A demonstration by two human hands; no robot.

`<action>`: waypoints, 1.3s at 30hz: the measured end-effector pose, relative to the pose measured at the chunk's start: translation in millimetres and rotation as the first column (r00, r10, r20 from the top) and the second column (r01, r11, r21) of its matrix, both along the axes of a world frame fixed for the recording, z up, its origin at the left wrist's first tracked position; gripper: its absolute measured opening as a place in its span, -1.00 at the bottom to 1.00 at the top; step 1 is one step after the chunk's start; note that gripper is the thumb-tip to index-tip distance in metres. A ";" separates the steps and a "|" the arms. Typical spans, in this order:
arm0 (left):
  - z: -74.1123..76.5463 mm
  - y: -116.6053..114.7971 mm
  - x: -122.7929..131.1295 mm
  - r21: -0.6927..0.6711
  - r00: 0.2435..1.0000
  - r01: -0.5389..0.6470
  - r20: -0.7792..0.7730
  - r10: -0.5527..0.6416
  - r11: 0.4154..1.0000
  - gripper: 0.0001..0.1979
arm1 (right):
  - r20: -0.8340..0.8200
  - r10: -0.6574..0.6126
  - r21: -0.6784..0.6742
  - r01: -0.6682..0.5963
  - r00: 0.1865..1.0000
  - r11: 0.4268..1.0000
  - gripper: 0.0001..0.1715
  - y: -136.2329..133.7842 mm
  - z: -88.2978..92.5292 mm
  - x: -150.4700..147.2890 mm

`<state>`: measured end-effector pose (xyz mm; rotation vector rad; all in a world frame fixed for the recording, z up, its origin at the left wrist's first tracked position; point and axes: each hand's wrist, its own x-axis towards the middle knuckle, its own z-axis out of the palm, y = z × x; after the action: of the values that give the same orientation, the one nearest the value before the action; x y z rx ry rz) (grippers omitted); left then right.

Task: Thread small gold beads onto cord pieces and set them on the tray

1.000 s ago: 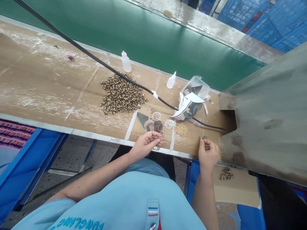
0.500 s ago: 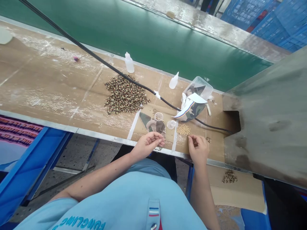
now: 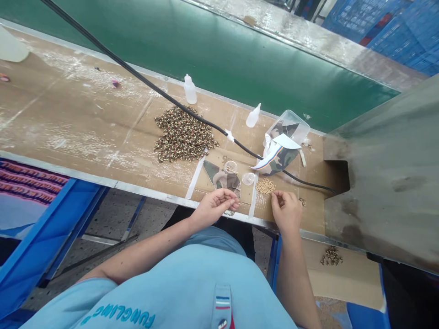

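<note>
My left hand (image 3: 219, 205) is closed in a pinch at the table's front edge, just in front of a camouflage cloth piece (image 3: 228, 180); anything in its fingertips is too small to name. My right hand (image 3: 286, 208) is also pinched, beside a small pile of tan beads (image 3: 265, 186), its hold likewise hidden. Behind the left hand sits a small round clear dish (image 3: 231, 167) with a thin stick across it, and a second clear dish (image 3: 248, 178) lies to its right. A large heap of brown and gold pieces (image 3: 183, 135) is at the back left.
A black cable (image 3: 154, 87) crosses above the table. Two white squeeze bottles (image 3: 190, 91) (image 3: 253, 116) stand at the back. A clear box (image 3: 298, 125) with camouflage cloth lies back right, near a grey metal housing (image 3: 384, 173). A blue crate (image 3: 51, 228) is at the lower left.
The whole view has shifted slightly, so the table things appear a little farther right. Both hands keep nearly the same pinched poses and places over the table.
</note>
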<state>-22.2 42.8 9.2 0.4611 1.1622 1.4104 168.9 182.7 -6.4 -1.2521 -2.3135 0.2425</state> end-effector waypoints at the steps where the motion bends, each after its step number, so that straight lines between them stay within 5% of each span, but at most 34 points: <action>1: 0.3 0.2 -0.5 -0.006 1.000 0.005 0.008 -0.005 1.000 -0.67 | -0.024 0.005 -0.003 -0.005 1.000 1.000 -0.67 -1.4 1.8 -0.3; 10: 8.0 14.2 -0.7 -0.057 0.988 0.137 0.074 -0.133 0.989 -0.59 | -0.351 0.228 -0.048 -0.261 0.908 0.964 -0.92 -44.2 23.0 -32.6; 19: 1.9 17.4 -0.7 -0.034 0.986 0.136 0.097 -0.132 0.990 -0.51 | -0.220 0.437 0.137 -0.416 0.872 0.899 -0.95 -50.8 13.0 -46.7; 32: 3.6 14.2 3.5 -0.012 0.994 0.089 0.060 -0.088 0.996 -0.61 | -0.278 0.357 0.011 -0.368 0.892 0.930 -0.90 -55.0 20.3 -47.1; 39: -1.9 9.2 11.8 0.034 0.996 0.003 -0.087 0.000 0.999 -0.60 | -0.298 0.334 0.007 -0.348 0.894 0.938 -0.90 -58.8 22.3 -50.6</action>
<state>-10.4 52.0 7.3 0.5525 1.2086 1.4227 118.3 123.9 15.9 -0.7565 -2.2563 0.5669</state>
